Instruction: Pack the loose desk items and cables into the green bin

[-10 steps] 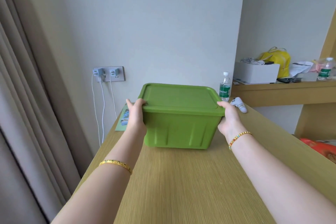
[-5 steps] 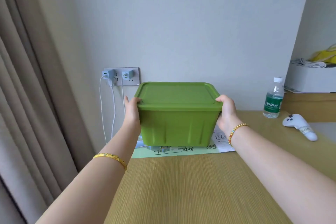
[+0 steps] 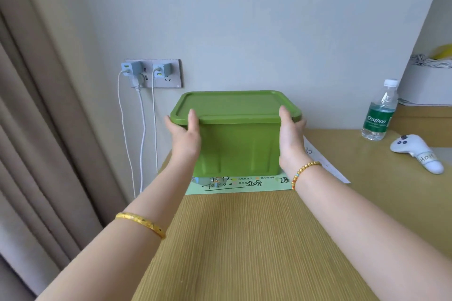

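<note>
The green bin (image 3: pixel 239 149), with its lid (image 3: pixel 234 105) on, stands at the back of the wooden desk (image 3: pixel 244 239), close to the wall, partly on a green sheet of paper (image 3: pixel 232 184) with handwriting. My left hand (image 3: pixel 183 139) is at the bin's left front corner with its fingers straight and the thumb up by the lid's rim. At the right front corner my right hand (image 3: pixel 291 139) is held the same way. Neither hand curls round the bin. White cables (image 3: pixel 140 142) hang from chargers (image 3: pixel 132 68) in the wall socket.
A water bottle (image 3: pixel 379 115) and a white controller (image 3: pixel 415 151) are on the desk at the right. A white box (image 3: pixel 425 85) with coiled cables (image 3: pixel 430 62) on it sits on a raised shelf. A curtain (image 3: pixel 36 129) hangs along the left.
The bin was carried left toward the wall and set down on the paper. Both hands have let go of its rim and now have straight fingers at the front corners.
</note>
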A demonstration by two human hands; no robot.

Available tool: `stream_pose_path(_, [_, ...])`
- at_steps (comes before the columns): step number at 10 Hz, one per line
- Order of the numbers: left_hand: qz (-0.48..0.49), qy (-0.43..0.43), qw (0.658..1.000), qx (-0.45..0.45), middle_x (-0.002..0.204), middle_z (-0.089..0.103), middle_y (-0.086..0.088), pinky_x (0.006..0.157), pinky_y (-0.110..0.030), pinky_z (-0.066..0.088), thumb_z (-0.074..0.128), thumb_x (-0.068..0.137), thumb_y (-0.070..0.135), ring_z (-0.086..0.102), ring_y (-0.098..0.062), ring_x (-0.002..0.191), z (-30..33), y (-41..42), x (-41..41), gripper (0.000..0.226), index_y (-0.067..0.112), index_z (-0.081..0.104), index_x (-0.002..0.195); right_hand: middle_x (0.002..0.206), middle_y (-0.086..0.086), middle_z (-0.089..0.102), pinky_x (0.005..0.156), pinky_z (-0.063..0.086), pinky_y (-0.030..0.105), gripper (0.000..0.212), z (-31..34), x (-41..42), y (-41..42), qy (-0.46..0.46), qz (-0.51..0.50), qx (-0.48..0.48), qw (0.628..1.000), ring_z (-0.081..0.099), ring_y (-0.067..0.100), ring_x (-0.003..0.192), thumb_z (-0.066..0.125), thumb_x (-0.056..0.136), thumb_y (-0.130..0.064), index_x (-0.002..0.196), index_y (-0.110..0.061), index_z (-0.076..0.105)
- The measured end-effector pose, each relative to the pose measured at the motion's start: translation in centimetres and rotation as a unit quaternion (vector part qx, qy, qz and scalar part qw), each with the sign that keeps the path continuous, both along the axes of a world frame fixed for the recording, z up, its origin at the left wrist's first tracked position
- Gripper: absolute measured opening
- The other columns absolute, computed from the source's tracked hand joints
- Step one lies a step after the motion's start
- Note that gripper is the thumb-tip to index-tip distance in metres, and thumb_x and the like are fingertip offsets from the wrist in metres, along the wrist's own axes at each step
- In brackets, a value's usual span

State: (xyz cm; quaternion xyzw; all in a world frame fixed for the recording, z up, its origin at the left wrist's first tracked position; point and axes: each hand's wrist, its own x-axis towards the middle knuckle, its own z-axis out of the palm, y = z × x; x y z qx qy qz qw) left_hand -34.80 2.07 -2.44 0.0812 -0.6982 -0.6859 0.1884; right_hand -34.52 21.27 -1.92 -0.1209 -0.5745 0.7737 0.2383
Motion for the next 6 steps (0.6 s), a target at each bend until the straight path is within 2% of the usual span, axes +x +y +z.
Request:
stream_pose_path(1, [-0.010, -0.008, 1.000, -0.023, 0.155, 0.022, -0.006, 0.112, -0.036, 0.020, 0.035, 0.094, 0.052, 0.027, -0.025, 0.140, 0.1, 0.2, 0.1, 0.077, 0.018, -0.006, 0.148, 0.107, -0.008, 0.044, 0.084, 0.030, 0.024, 0.039, -0.2, 0.7, -1.0, 0.015, -0.013, 0.033, 0.999, 0.044, 0.009, 0.090, 0.046, 0.094, -0.039, 0.127, -0.023, 0.032])
stream_pose_path(2, [-0.016, -0.025, 0.999, -0.023, 0.150, 0.032, -0.008, 0.110, -0.035, 0.023, 0.037, 0.095, 0.049, 0.033, -0.026, 0.136, 1.0, -0.2, -0.8, 0.071, 0.014, 0.005, 0.148, 0.108, -0.006, 0.043, 0.082, 0.031, 0.022, 0.044, 0.5, 1.0, -1.3, -0.002, -0.005, 0.054, 0.999, 0.044, 0.011, 0.092, 0.045, 0.094, -0.040, 0.129, -0.016, 0.032])
stream_pose_path(3, [-0.009, -0.053, 0.998, -0.032, 0.150, 0.032, -0.009, 0.109, -0.036, 0.024, 0.037, 0.095, 0.049, 0.034, -0.027, 0.136, 1.5, -0.1, -1.2, 0.071, 0.012, 0.008, 0.147, 0.108, -0.004, 0.042, 0.081, 0.031, 0.022, 0.047, 0.8, 1.0, -1.3, -0.010, -0.002, 0.076, 0.997, 0.043, 0.010, 0.088, 0.043, 0.094, -0.042, 0.130, -0.014, 0.030])
stream_pose_path(4, [-0.002, -0.099, 0.993, -0.065, 0.154, 0.024, -0.009, 0.110, -0.039, 0.024, 0.035, 0.094, 0.052, 0.030, -0.029, 0.138, 2.0, -0.2, -0.3, 0.074, 0.010, 0.004, 0.148, 0.126, 0.001, 0.043, 0.086, 0.032, 0.024, 0.060, 1.1, 2.1, -1.2, -0.042, 0.018, 0.111, 0.993, 0.044, 0.014, 0.101, 0.042, 0.092, -0.050, 0.134, -0.010, 0.025])
stream_pose_path(5, [0.012, -0.118, 0.990, -0.083, 0.153, 0.025, -0.011, 0.107, -0.040, 0.028, 0.032, 0.096, 0.049, 0.033, -0.030, 0.136, 1.8, -0.1, 2.1, 0.071, 0.008, 0.006, 0.148, 0.156, 0.005, 0.015, 0.110, 0.023, 0.036, 0.085, 0.3, 4.2, -1.0, -0.108, 0.043, 0.151, 0.982, 0.025, 0.021, 0.139, 0.038, 0.091, -0.057, 0.147, -0.008, -0.002])
stream_pose_path(6, [0.008, -0.092, 0.996, -0.020, 0.136, 0.046, -0.011, 0.091, -0.034, 0.039, 0.033, 0.098, 0.036, 0.050, -0.026, 0.114, 1.1, 0.2, 6.1, 0.051, 0.011, 0.026, 0.142, 0.139, 0.003, 0.038, 0.105, 0.026, 0.036, 0.066, -1.2, 8.2, -0.4, -0.115, 0.026, 0.124, 0.985, 0.037, 0.019, 0.128, 0.035, 0.095, -0.048, 0.145, -0.012, 0.012])
